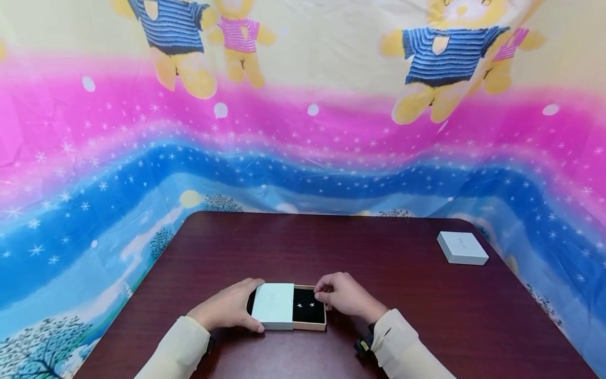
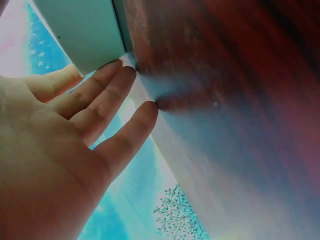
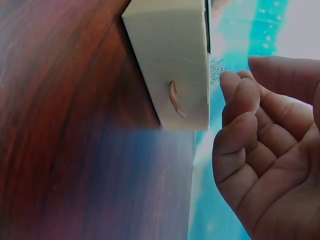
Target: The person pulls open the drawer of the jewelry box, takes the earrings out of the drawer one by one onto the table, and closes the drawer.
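Note:
A pale mint sliding jewelry box [image 1: 273, 306] lies on the table, its inner drawer [image 1: 310, 327] pulled partway out to the right. Two small star-shaped earrings [image 1: 305, 305] sit on the drawer's black padding. My left hand [image 1: 232, 307] holds the left end of the box's sleeve, thumb at the near side and fingers at the far side. In the left wrist view, fingertips touch the sleeve [image 2: 82, 32]. My right hand [image 1: 349, 297], with fingers loosely curled and holding nothing, is beside the drawer's right end. A small ribbon pull tab [image 3: 175, 97] sticks out of that end.
A second box, white and closed [image 1: 463, 248], lies at the table's far right. The dark reddish wooden table [image 1: 331, 247] meets a curtain [image 1: 303, 137] printed with bears and snowflakes. A black wrist strap device [image 1: 364, 345] is on the right wrist.

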